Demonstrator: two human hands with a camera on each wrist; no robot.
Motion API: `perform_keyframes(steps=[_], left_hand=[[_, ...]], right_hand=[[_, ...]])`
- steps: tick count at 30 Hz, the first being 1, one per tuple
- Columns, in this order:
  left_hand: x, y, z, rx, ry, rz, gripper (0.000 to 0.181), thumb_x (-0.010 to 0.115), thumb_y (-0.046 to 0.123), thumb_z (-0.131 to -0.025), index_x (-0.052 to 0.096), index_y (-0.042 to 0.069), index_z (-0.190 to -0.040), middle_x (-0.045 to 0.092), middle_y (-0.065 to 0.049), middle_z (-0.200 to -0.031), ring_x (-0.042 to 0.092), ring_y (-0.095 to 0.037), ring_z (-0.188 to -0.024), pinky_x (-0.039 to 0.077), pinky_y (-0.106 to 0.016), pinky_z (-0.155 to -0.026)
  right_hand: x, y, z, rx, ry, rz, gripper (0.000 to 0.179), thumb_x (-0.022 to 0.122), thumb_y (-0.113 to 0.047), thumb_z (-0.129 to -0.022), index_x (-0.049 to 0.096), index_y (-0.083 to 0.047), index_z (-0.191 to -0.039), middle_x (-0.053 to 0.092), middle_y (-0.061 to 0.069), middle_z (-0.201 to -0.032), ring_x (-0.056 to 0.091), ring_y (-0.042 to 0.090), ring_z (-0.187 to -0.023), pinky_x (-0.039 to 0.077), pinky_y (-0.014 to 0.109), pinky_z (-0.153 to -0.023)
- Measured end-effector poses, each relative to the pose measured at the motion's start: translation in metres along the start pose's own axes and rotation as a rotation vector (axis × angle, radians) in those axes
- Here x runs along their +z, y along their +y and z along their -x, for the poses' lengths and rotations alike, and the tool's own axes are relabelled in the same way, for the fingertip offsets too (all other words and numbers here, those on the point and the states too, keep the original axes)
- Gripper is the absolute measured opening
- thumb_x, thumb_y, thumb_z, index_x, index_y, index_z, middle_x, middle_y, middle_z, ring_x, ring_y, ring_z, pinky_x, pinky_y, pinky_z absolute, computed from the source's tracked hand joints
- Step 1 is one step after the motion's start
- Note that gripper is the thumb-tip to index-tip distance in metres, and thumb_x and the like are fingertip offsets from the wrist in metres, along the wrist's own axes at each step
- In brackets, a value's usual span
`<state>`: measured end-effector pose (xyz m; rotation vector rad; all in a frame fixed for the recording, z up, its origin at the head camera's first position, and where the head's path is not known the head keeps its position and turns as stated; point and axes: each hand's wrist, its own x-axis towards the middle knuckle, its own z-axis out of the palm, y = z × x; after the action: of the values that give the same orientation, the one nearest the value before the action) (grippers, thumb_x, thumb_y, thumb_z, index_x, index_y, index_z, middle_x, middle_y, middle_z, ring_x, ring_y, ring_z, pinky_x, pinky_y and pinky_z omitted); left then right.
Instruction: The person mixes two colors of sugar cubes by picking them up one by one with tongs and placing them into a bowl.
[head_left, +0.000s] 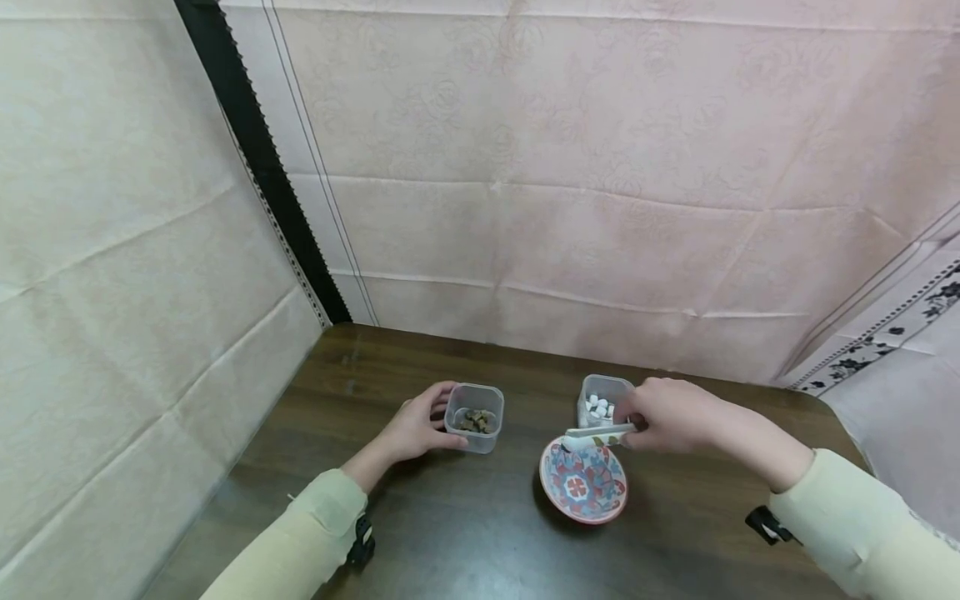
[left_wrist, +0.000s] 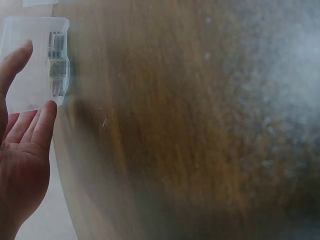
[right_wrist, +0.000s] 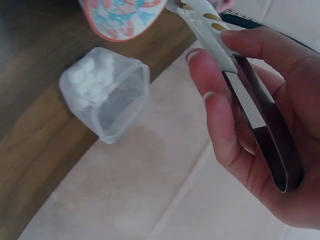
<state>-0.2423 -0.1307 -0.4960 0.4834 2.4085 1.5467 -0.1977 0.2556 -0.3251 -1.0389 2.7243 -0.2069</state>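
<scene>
My left hand (head_left: 416,425) holds the left side of a clear plastic container (head_left: 489,398) with small brown cubes (head_left: 476,420) at its bottom. In the left wrist view the thumb lies along the container's wall (left_wrist: 30,75), and the fingertips touch its lower edge. A pair of tongs (head_left: 600,437) with whitish arms and dark brown grips is held in my right hand (head_left: 671,414). The thumb and fingers close around the grips (right_wrist: 260,115). The tongs' tips are over the rim of a red and blue patterned bowl (head_left: 583,487); a small brownish bit shows near them in the right wrist view.
Behind the bowl stands a second clear container (head_left: 606,385) with white cubes (head_left: 598,407), partly covered by my right hand. Everything stands on a dark wooden table (head_left: 465,533). Pale cloth (head_left: 570,167) hangs along the table's back and left edges.
</scene>
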Motion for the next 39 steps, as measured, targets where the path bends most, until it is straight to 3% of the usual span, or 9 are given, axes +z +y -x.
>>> perform_keyframes(steps=[10, 20, 24, 30, 36, 39], left_hand=[[0.001, 0.002, 0.001, -0.006, 0.011, -0.008, 0.090, 0.094, 0.013, -0.084, 0.044, 0.005, -0.157, 0.053, -0.020, -0.154, 0.054, -0.040, -0.143, 0.055, -0.046, -0.108], [0.001, 0.000, -0.001, -0.002, 0.016, -0.009, 0.090, 0.094, 0.011, -0.083, 0.044, 0.005, -0.157, 0.054, -0.019, -0.154, 0.055, -0.039, -0.143, 0.055, -0.046, -0.108], [0.001, -0.001, -0.001, 0.000, 0.016, -0.007, 0.091, 0.095, 0.012, -0.083, 0.043, 0.005, -0.158, 0.054, -0.018, -0.154, 0.055, -0.038, -0.142, 0.055, -0.045, -0.108], [0.001, -0.002, 0.000, 0.015, 0.011, 0.001, 0.089, 0.093, 0.011, -0.085, 0.043, 0.004, -0.158, 0.053, -0.021, -0.154, 0.054, -0.040, -0.143, 0.055, -0.047, -0.109], [0.000, -0.003, 0.001, 0.030, 0.001, 0.019, 0.088, 0.092, 0.010, -0.086, 0.042, 0.003, -0.158, 0.053, -0.024, -0.153, 0.052, -0.043, -0.144, 0.054, -0.049, -0.109], [0.000, -0.004, 0.000, 0.032, -0.002, 0.024, 0.089, 0.092, 0.009, -0.085, 0.042, 0.003, -0.158, 0.053, -0.024, -0.153, 0.052, -0.043, -0.143, 0.055, -0.047, -0.108]], right_hand=[[0.025, -0.001, -0.002, 0.006, -0.027, 0.064, 0.026, 0.081, -0.015, -0.085, 0.064, -0.030, -0.072, 0.043, -0.016, -0.062, 0.036, 0.003, -0.058, 0.028, 0.024, -0.051], [0.031, -0.004, -0.006, 0.038, -0.052, 0.088, 0.028, 0.084, -0.016, -0.085, 0.063, -0.028, -0.071, 0.048, -0.016, -0.063, 0.040, 0.004, -0.057, 0.032, 0.025, -0.050], [0.026, -0.004, -0.005, 0.061, -0.047, 0.086, 0.021, 0.084, -0.020, -0.085, 0.069, -0.029, -0.076, 0.051, -0.016, -0.064, 0.042, 0.005, -0.058, 0.035, 0.026, -0.050], [0.009, -0.007, -0.009, 0.052, 0.025, 0.077, 0.016, 0.081, -0.023, -0.085, 0.069, -0.030, -0.078, 0.042, -0.015, -0.058, 0.035, 0.004, -0.054, 0.026, 0.025, -0.048], [-0.008, -0.019, -0.029, 0.017, 0.064, 0.057, 0.007, 0.082, -0.022, -0.088, 0.075, -0.023, -0.087, 0.047, -0.014, -0.062, 0.038, 0.004, -0.055, 0.029, 0.024, -0.049], [-0.011, -0.025, -0.043, -0.030, 0.078, 0.062, 0.008, 0.080, -0.020, -0.088, 0.074, -0.021, -0.084, 0.048, -0.015, -0.063, 0.038, 0.004, -0.056, 0.028, 0.024, -0.050]])
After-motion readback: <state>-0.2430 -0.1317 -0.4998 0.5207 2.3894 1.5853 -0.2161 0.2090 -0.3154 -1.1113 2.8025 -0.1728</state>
